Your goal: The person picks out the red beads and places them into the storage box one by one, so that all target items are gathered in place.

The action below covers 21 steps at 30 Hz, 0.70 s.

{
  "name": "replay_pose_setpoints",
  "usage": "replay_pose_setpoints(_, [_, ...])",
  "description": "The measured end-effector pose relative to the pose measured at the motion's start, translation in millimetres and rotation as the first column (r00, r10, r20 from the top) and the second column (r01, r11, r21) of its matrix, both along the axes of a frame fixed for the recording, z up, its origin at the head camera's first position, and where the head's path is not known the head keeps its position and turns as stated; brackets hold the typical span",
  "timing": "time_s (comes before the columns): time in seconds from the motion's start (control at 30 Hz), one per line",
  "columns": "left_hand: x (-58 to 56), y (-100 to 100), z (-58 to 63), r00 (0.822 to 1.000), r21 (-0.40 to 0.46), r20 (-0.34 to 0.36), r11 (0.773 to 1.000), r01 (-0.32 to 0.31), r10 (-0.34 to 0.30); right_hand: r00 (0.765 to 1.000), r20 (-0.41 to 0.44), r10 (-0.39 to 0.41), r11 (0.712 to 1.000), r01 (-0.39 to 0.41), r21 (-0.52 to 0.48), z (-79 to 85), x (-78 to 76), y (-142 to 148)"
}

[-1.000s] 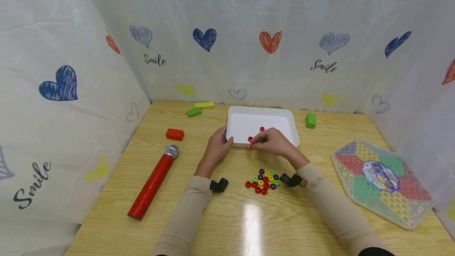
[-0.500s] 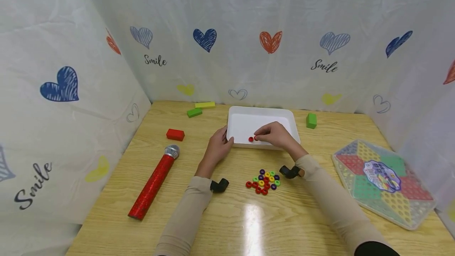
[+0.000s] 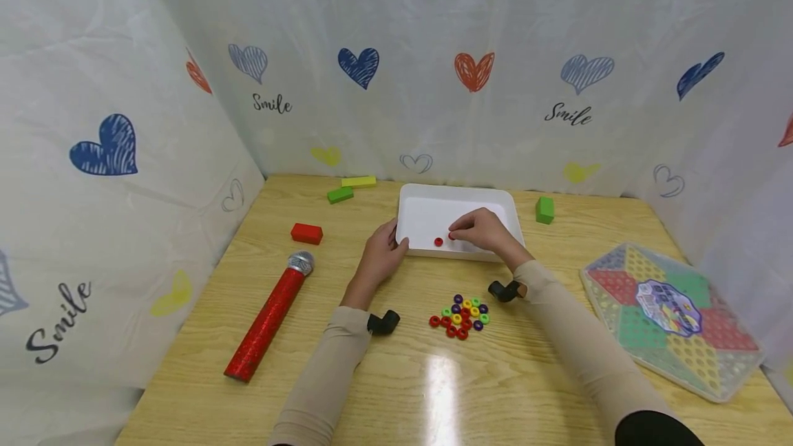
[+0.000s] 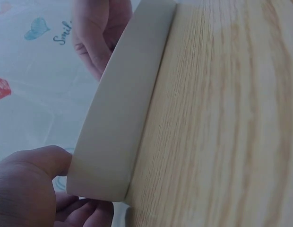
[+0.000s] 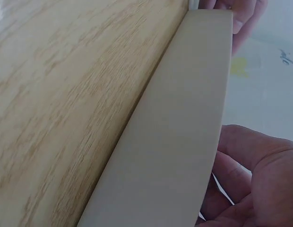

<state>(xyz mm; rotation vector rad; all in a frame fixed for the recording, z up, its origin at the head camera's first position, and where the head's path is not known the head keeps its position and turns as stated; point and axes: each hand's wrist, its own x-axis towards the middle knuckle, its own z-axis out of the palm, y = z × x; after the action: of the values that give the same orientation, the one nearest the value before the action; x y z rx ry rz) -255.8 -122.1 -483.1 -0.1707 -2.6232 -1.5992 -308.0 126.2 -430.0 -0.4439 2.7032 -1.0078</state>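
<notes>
A shallow white tray (image 3: 427, 206) lies on the wooden table. My left hand (image 3: 381, 253) grips its near left corner; in the left wrist view the thumb presses the wall and the fingers curl below. Over the tray's near side, my right hand (image 3: 486, 229) pinches a small red ring-shaped bead (image 3: 451, 235) at its fingertips. Another red bead (image 3: 438, 241) lies just left of it on the tray floor. The tray's near wall (image 5: 170, 109) hides the fingertips and beads in the right wrist view.
Several coloured beads (image 3: 466, 323) lie in front of the tray. A red toy microphone (image 3: 266, 322) and red block (image 3: 306, 233) are left, a hexagonal board (image 3: 669, 315) right. Green (image 3: 340, 195) and yellow (image 3: 358, 182) blocks stand behind left; another green block (image 3: 544, 210) stands right.
My right hand has moved from the tray's near edge inward and slightly right, with a red bead at its fingertips. The left hand keeps its grip on the corner.
</notes>
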Motion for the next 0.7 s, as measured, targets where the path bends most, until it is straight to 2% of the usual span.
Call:
replay_pose_setpoints(0.2, [-1.1,-1,-0.6,1.0,-0.004,0.004,1.0,0.002,-0.002,0.999,0.028,-0.021,0.999,0.02,0.03,-3.2,-3.3,-2])
replay_pose_setpoints(0.5, [-0.6,-1,-1.4,1.0,0.011,-0.013,1.0,0.015,-0.015,0.999,0.033,-0.01,0.999,0.008,0.048,-10.1,-4.8,-2])
replay_pose_setpoints(0.7, [0.0,-1,-0.1,1.0,0.014,0.003,1.0,0.004,-0.004,1.0,0.022,0.001,0.999,-0.002,0.045,-11.6,-5.6,-2])
